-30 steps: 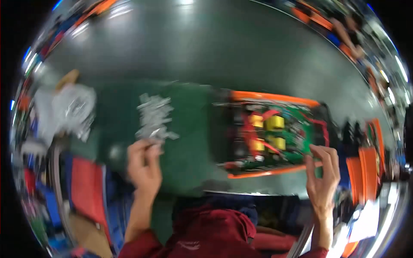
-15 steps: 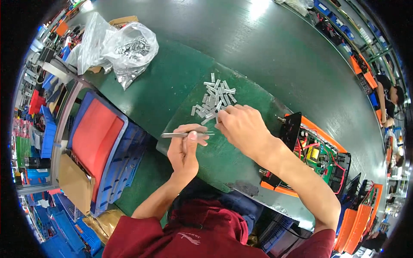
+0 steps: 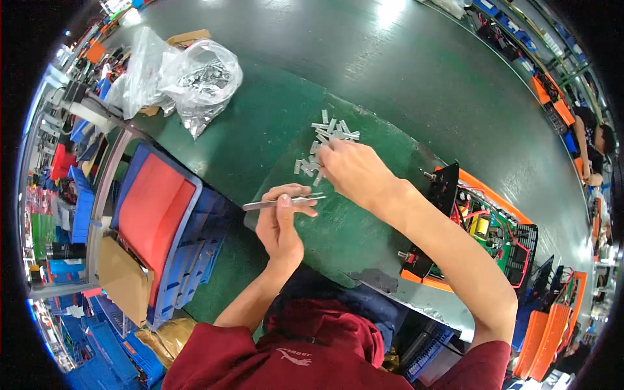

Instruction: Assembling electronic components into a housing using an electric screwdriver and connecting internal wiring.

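My left hand point(image 3: 281, 224) is closed around a pair of silver tweezers point(image 3: 261, 205), gripped between thumb and fingers. Its two slim tips point right, slightly apart, and I see nothing between them. On the green mat point(image 3: 325, 240) lies a loose pile of small, flat, silvery-grey strips point(image 3: 335, 127). My right hand point(image 3: 357, 172) covers the pile's near right part, back upward. Its fingers are bent and drawn together at the strips; the fingertips, and anything in them, are hidden.
An opened orange-and-black device point(image 3: 481, 227) with a circuit board and wires stands at the right. Clear plastic bags point(image 3: 201, 81), one holding small metal parts, lie at the far left. Blue crates point(image 3: 188, 247) with a red sheet point(image 3: 156, 218) stand beside the table on the left.
My right hand has moved a little left and away from me, further over the strips. The left hand still holds the tweezers in nearly the same place. The whole view has shifted slightly.
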### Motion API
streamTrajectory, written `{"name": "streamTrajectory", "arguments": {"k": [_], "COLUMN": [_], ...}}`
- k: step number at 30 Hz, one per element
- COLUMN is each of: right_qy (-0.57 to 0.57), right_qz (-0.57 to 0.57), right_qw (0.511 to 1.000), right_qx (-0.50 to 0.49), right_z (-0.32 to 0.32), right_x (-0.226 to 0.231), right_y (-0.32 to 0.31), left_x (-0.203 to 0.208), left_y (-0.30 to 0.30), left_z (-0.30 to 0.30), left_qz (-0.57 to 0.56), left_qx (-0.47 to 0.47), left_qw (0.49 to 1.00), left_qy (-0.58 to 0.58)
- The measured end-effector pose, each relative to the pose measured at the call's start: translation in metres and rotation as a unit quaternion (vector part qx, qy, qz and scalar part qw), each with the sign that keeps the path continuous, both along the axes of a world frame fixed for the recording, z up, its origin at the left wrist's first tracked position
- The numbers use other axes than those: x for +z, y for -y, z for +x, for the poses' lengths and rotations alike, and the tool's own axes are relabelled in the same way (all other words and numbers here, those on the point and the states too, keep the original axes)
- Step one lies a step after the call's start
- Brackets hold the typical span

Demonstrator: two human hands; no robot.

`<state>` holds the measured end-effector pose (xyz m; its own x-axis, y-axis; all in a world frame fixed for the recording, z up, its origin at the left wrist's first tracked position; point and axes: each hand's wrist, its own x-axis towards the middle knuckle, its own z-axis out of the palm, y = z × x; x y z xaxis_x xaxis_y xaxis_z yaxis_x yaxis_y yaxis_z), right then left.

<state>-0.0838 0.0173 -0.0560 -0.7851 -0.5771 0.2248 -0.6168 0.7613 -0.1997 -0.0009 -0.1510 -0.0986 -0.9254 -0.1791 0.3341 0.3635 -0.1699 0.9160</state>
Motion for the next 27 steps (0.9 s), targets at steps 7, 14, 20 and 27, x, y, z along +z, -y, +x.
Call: {"name": "streamTrajectory", "arguments": {"k": [7, 14, 20, 27], "right_qy": [-0.052, 0.171, 0.14, 0.16], "right_qz": [0.05, -0.265, -0.277, -0.351], "right_qw": [0.996, 0.927, 0.93, 0.872], "right_qx": [-0.047, -0.203, -0.198, -0.301], "right_z": [0.029, 0.143, 0.187, 0.237], "right_x": [0.012, 0.106, 0.095, 0.086], "right_y": [-0.009, -0.034, -0.069, -0.102], "left_x": [0.0, 0.056, 0.092, 0.096], "left_y": [-0.005, 0.007, -0.02, -0.073], "left_z": [0.008, 0.02, 0.027, 0.046], "left_qz": [0.003, 0.056, -0.04, -0.054], "left_qx": [-0.053, -0.237, -0.339, -0.403], "left_qw": [0.997, 0.955, 0.93, 0.901], "left_qy": [0.055, 0.169, 0.14, 0.151]}}
